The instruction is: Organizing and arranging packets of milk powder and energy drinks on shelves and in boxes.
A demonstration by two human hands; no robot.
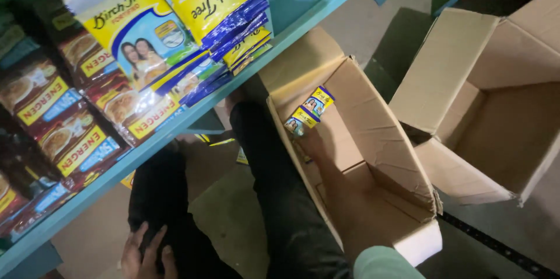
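Sachets (309, 110) at right-hand fingers (307, 139), inside cardboard box (379, 133).

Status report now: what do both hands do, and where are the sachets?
Right hand deep in the open carton, grip shut on two sachets. Left hand resting on the knee, holding nothing. Second carton beside it; nothing blocking.

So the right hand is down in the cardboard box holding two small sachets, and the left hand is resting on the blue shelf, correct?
Not quite. The left hand rests on the person's dark-trousered knee, not on the blue shelf. The rest holds: the right hand is down in the cardboard box holding two small sachets. The head view shows this.
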